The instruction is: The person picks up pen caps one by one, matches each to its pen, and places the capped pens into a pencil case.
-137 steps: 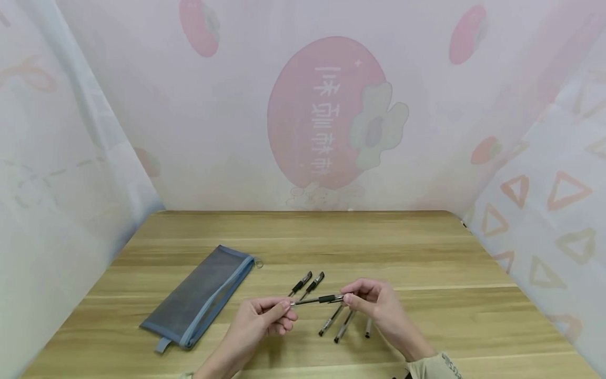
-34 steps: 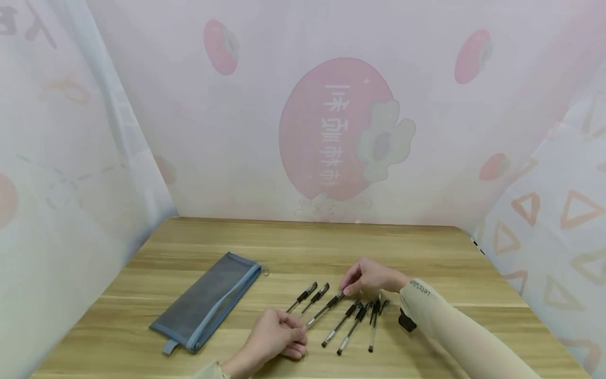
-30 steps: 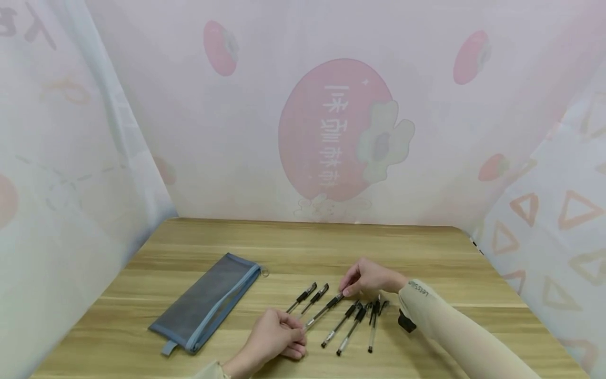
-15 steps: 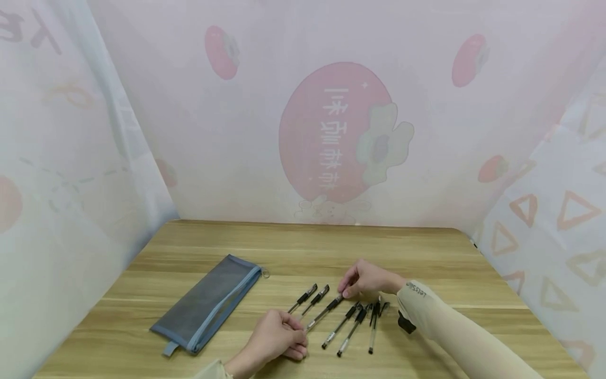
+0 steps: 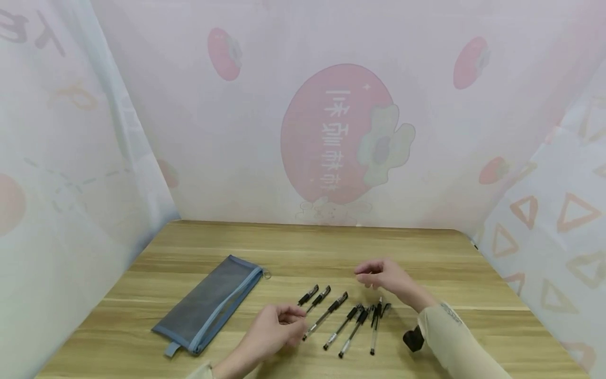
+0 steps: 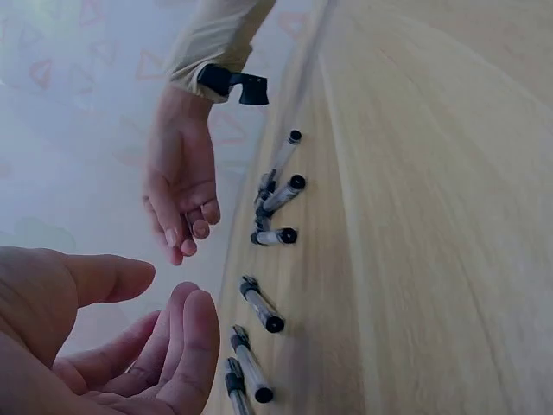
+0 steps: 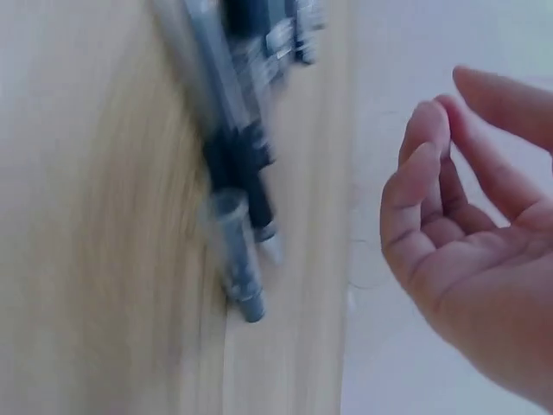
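Observation:
My left hand (image 5: 272,332) hovers, thumb apart from its loosely bent fingers, beside the lower end of a black gel pen (image 5: 337,305). Nothing is in its grasp in the left wrist view. Beyond the pen's capped end, my right hand (image 5: 392,281) is raised over the table, fingers loosely bent and holding nothing. Two more gel pens (image 5: 320,298) lie to the left, their lower ends partly behind my left hand. Several others (image 5: 354,330) lie to the right. By the rightmost pen's bare tip (image 7: 270,245) lies a loose clear cap (image 7: 233,246).
A grey mesh pencil case (image 5: 203,302) with a blue zipper lies slantwise on the left of the wooden table (image 5: 407,247). Printed cloth (image 5: 227,158) walls the table at the back and sides. A black device (image 5: 414,339) is strapped under my right wrist.
Earlier both hands held one pen in the air, then set it down between the other pens. Now both have let go of it, and my right hand has drawn back to the right.

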Demonstrator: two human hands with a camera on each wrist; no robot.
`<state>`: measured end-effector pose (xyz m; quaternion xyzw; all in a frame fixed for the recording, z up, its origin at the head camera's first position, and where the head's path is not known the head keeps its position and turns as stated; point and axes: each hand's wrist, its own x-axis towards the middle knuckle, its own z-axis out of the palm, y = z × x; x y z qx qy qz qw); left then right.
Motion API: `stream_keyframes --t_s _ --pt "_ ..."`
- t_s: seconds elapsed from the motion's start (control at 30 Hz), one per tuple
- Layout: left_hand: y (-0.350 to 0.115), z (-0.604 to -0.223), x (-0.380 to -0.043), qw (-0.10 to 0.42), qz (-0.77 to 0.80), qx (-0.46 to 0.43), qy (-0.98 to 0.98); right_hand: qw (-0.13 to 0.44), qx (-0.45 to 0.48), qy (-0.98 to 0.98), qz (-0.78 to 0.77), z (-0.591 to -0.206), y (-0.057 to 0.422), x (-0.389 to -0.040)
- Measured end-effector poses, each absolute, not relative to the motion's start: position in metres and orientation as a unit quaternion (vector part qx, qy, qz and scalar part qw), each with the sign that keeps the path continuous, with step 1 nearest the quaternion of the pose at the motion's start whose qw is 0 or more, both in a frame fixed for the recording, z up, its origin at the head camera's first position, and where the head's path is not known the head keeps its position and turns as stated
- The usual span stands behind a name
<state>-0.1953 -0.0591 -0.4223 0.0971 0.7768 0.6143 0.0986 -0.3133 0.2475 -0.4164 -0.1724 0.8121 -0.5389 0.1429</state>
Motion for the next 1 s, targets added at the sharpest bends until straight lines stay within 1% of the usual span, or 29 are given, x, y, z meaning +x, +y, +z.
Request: stream_keyframes --t_s 0.1,0.43,0.57,0.73,1.0 --pt "-0.053 -0.42 -0.191 0.088 0.628 0.097 0.767 0.119 -0.129 0.797 -0.578 -0.414 0.253 -0.298" --pt "-0.03 -0.418 -0.182 0.074 0.69 0.104 0.712 0.075 -0.016 0.731 -0.678 -0.413 0.251 -0.249" --pt "-0.026 -0.426 -0.184 0.064 0.676 0.108 0.726 0.078 -0.007 0.701 -0.709 -0.42 0.25 -0.237" --pt "-0.023 -0.431 -0.195 0.056 0.647 0.131 0.749 0.088 -0.019 0.675 -0.732 -0.426 0.253 -0.234" --pt "-0.012 -0.434 -0.211 0.076 0.609 0.163 0.772 0.097 -0.029 0.651 -0.752 -0.428 0.259 -0.234"
